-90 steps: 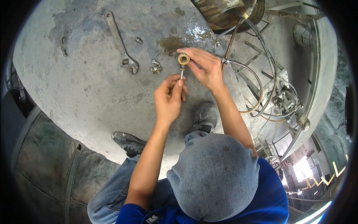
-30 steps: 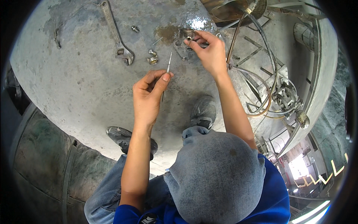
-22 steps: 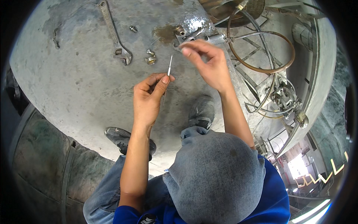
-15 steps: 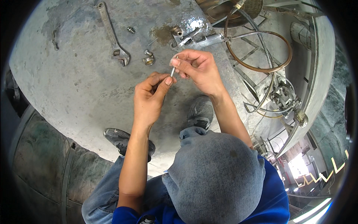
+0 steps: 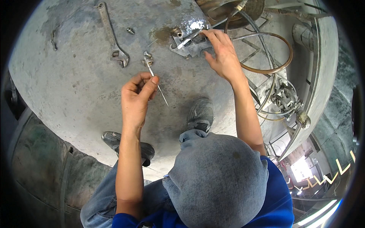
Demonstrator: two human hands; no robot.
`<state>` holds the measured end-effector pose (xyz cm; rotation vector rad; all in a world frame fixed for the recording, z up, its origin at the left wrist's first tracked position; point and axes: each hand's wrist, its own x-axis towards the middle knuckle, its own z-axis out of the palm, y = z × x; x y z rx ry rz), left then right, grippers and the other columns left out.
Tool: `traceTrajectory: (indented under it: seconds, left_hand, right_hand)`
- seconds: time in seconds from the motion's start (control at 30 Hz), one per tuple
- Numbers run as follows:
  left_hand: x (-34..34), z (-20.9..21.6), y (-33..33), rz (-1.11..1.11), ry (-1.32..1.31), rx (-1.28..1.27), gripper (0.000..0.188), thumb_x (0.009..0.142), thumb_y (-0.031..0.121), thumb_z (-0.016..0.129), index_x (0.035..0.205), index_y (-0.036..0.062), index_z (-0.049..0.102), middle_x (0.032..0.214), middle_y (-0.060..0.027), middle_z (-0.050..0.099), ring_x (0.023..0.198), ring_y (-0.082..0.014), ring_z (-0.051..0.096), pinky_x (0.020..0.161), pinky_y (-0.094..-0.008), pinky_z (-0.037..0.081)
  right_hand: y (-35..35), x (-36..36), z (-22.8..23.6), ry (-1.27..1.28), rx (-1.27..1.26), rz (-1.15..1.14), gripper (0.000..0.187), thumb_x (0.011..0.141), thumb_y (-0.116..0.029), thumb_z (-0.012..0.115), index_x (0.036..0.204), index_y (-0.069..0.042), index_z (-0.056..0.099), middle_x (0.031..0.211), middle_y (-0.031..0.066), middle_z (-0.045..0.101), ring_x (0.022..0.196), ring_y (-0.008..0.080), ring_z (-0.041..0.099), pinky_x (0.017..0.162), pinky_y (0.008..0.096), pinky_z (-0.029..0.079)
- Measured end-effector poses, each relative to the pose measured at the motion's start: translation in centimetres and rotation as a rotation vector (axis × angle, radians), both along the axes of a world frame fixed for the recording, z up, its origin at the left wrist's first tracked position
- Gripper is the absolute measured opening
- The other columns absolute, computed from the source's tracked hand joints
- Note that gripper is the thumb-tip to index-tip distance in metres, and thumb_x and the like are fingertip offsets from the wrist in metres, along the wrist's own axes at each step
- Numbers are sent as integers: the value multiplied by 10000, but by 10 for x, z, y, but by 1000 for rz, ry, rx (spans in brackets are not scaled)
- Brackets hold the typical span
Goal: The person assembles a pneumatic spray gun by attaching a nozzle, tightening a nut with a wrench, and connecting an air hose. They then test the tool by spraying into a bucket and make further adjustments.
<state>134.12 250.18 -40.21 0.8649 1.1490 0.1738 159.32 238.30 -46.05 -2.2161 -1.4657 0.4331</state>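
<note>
My left hand [image 5: 137, 91] pinches a thin metal needle [image 5: 161, 93] between thumb and fingers. The needle has a thicker sleeve at its upper end and slants down to a fine tip. My right hand [image 5: 224, 55] has its thumb and fingers around the handle end of a grey metal spray gun [image 5: 195, 49], which lies on the floor and is partly hidden by the hand. Just beyond the needle's upper end lie a brass ring fitting [image 5: 149, 62] and a small metal fitting [image 5: 147, 54].
An adjustable wrench [image 5: 112, 36] lies on the concrete floor at left, with a ribbed fitting [image 5: 130, 30] nearby. A brown hose [image 5: 291, 57] loops at the right, near a metal frame with machinery [image 5: 285, 97]. My shoes [image 5: 201, 114] stand below my hands.
My right hand has left the needle and moved up and right to the spray gun, which has shifted slightly. My left hand has moved left, keeping the needle.
</note>
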Motion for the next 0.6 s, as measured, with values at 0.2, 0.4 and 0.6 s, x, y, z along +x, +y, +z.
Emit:
traceTrajectory:
  seconds: [0.2, 0.4, 0.6]
  left_hand:
    - [-7, 9, 18, 54, -79, 41, 110, 961, 87, 718, 1029, 8, 684, 813, -44, 671, 682, -100, 561, 616, -243, 410]
    - [-14, 10, 21, 144, -116, 117, 156, 1038, 160, 636, 1005, 12, 671, 797, -52, 661, 685, -124, 574, 636, -252, 431]
    - [-17, -5, 41, 160, 18, 410, 333, 1088, 246, 551, 922, -12, 681, 788, -64, 634, 698, -115, 571, 653, -310, 467]
  right_hand:
    - [18, 10, -5, -29, -263, 181, 875, 683, 55, 743, 1489, -180, 498, 1211, 132, 617, 1232, 324, 558, 1038, 433, 462]
    - [32, 11, -3, 109, -349, 115, 753, 683, -76, 786, 1399, -111, 558, 1170, 183, 643, 1028, 367, 664, 897, 469, 540]
    - [34, -22, 5, 337, -113, -246, 661, 645, -165, 836, 1256, -30, 623, 967, 160, 700, 863, 355, 698, 802, 437, 548]
